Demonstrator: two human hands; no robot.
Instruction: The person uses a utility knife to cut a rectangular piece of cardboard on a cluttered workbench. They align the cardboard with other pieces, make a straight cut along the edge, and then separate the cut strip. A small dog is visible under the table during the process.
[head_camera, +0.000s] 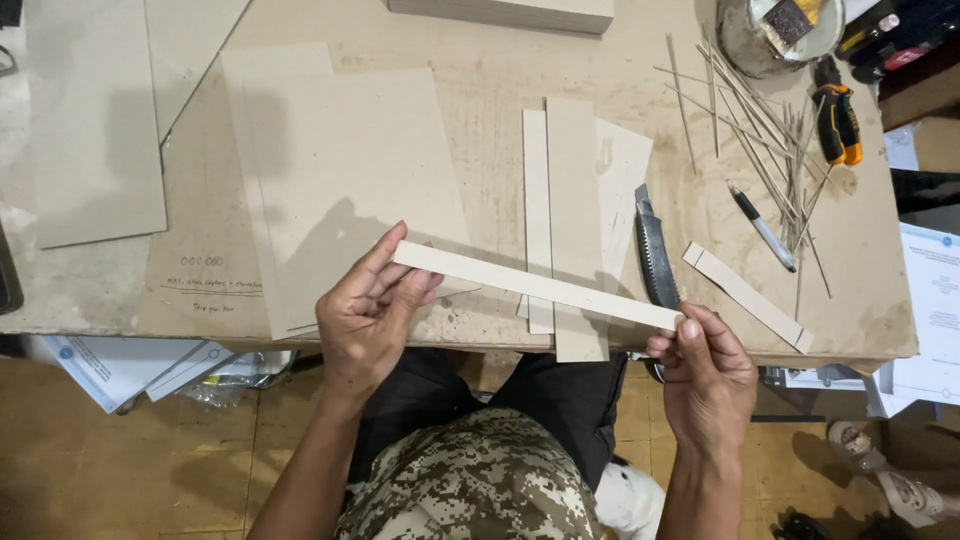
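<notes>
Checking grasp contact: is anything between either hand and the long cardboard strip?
Nothing visible. The left hand pinches one end of the cardboard strip and the right hand pinches the other, fingers directly on it. The strip is held above the flat strips on the table.

Open tabletop between sheets and strips — sticks, knife crowd the right.

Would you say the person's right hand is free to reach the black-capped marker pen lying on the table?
Probably not at once: the right hand grips one end of the long cardboard strip. The marker pen lies uncovered nearby, beside thin sticks.
</notes>
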